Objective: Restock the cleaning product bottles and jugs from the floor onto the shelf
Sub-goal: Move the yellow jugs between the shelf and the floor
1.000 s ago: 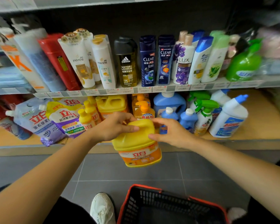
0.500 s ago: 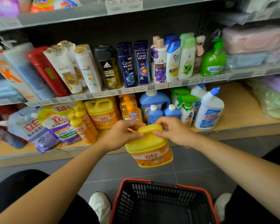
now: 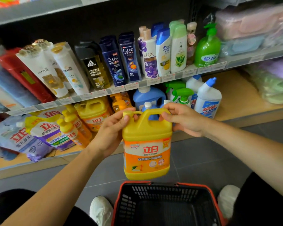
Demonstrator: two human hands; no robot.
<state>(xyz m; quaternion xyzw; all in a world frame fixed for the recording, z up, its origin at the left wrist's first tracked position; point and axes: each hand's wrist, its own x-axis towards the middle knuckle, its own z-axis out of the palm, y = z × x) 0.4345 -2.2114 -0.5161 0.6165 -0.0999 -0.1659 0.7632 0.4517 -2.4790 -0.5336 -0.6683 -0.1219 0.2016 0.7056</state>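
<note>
Head view: the yellow jug [image 3: 147,144] hung upright in the air, its orange label facing the camera; half a second before it had been tipped with its top towards the lens and the label turned down, so it had been swung to vertical and looked closer. The left grip [image 3: 112,132] sat at the jug's left shoulder, thumb and fingers pinched about the yellow cap; the right grip [image 3: 185,119] had its fingers curled over the right end of the jug's handle, where earlier it had lain more flatly on the top. Directly below the jug stood the red-rimmed black basket [image 3: 127,203] on the grey floor, as before; left of the basket, below the jug, a white shoe [image 3: 101,209] showed. Behind the jug ran the wooden lower shelf [image 3: 232,101]; the jug was in front of its edge and not on it. Up and left of the jug, on that shelf, stood a matching yellow jug [image 3: 93,113]; just behind the jug's handle stood a blue jug [image 3: 149,97]; up and right of the jug was a white bottle with a blue cap [image 3: 207,98].
</note>
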